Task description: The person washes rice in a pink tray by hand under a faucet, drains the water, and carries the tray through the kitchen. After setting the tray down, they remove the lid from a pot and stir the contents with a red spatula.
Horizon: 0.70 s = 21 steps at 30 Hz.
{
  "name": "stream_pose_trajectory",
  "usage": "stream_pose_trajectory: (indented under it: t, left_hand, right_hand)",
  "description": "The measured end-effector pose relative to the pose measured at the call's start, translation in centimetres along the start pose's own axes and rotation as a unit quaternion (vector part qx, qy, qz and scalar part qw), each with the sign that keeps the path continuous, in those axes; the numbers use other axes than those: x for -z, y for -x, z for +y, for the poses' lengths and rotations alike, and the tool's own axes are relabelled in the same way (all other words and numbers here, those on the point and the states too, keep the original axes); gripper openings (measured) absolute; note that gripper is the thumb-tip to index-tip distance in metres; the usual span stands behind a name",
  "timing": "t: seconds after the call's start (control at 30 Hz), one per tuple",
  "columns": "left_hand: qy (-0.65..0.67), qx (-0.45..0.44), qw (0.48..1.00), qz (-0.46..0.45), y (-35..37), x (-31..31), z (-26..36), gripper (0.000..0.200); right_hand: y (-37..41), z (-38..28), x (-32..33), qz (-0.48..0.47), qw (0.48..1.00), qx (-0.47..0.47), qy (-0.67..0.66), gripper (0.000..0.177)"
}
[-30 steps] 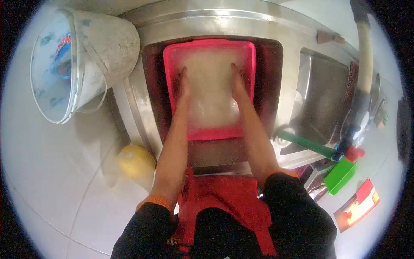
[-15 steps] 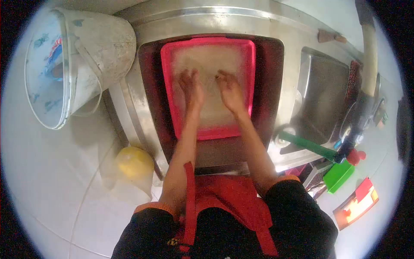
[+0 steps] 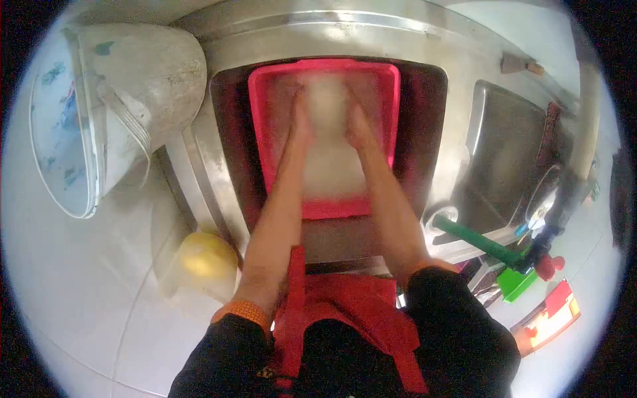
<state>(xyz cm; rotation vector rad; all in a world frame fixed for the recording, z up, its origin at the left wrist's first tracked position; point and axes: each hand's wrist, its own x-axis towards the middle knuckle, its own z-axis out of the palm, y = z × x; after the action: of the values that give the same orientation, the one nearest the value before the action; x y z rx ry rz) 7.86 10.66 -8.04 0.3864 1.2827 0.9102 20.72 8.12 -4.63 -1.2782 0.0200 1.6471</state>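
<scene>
A pink tub (image 3: 392,126) sits in the main basin (image 3: 423,132) of a steel sink (image 3: 312,41) at the upper middle of the frame, with cloudy, off-white contents (image 3: 332,167) spread across its floor; whether they are liquid or fine grains, I cannot tell. Both bare hands reach into it from below. The left hand (image 3: 300,119) is in the left half of the tub and the right hand (image 3: 359,123) in the right half, the two roughly facing each other and well apart. A pale band of the contents lies between the two sets of fingers and runs on between the wrists toward the near wall. The fingers point to the far end of the tub and are blurred into the murky contents, so I cannot tell how far they are spread or whether they hold any of it.

A stained white bucket (image 3: 152,73) lies tipped at upper left, above a yellow rounded object (image 3: 207,256). At right are a smaller basin (image 3: 505,156) and a green tube (image 3: 479,239).
</scene>
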Motion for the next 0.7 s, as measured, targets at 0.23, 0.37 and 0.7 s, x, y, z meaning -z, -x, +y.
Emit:
stream_pose_trajectory:
  t: [0.23, 0.37, 0.7]
  left_hand:
    - [-0.047, -0.011, 0.996, -0.069, 11.7, -3.8, 3.6, 0.057]
    - [-0.042, 0.087, 0.99, -0.106, 15.7, -4.9, 5.6, 0.059]
    - [-0.378, -0.019, 0.923, 0.074, 9.9, 10.8, -4.7, 0.066]
  right_hand:
    - [10.2, 2.0, -3.9, 0.135, 0.989, 0.036, -0.055, 0.051]
    - [11.7, 1.2, -3.1, 0.141, 0.987, 0.035, 0.065, 0.054]
    - [9.6, 5.3, 7.6, 0.13, 0.902, 0.088, 0.403, 0.063]
